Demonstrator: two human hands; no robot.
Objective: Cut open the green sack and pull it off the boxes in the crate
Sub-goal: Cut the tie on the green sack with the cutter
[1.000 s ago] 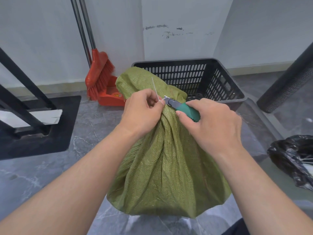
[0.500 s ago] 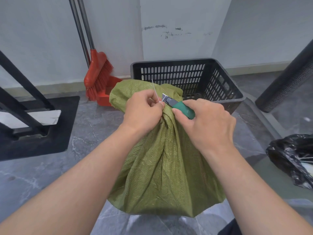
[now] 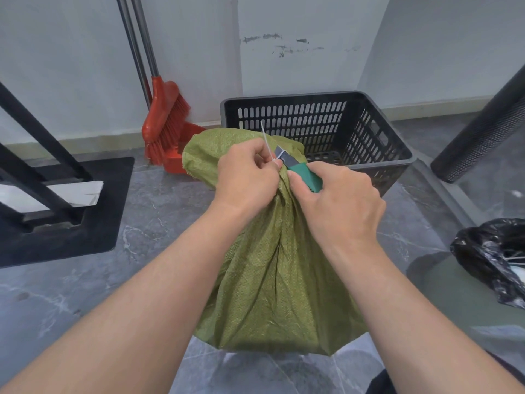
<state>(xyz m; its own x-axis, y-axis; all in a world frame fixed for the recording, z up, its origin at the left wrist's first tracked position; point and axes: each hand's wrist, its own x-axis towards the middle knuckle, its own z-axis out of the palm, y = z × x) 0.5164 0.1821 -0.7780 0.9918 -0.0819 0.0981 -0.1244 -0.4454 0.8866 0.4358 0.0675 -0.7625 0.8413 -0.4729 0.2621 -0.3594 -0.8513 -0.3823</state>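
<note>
Left grip is pinching the tied neck of the green sack before the crate, right grip clenching the knife; nothing opened yet.

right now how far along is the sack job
Nothing looks done: the green sack is tied shut by a white zip tie. In hand: the left hand grips its neck, the right hand holds a green knife, blade at the tie. Left: cutting through and pulling the sack off.

Pale scuffed walls, grey marbled floor, a red broom against the wall, black metal frame at left.
</note>
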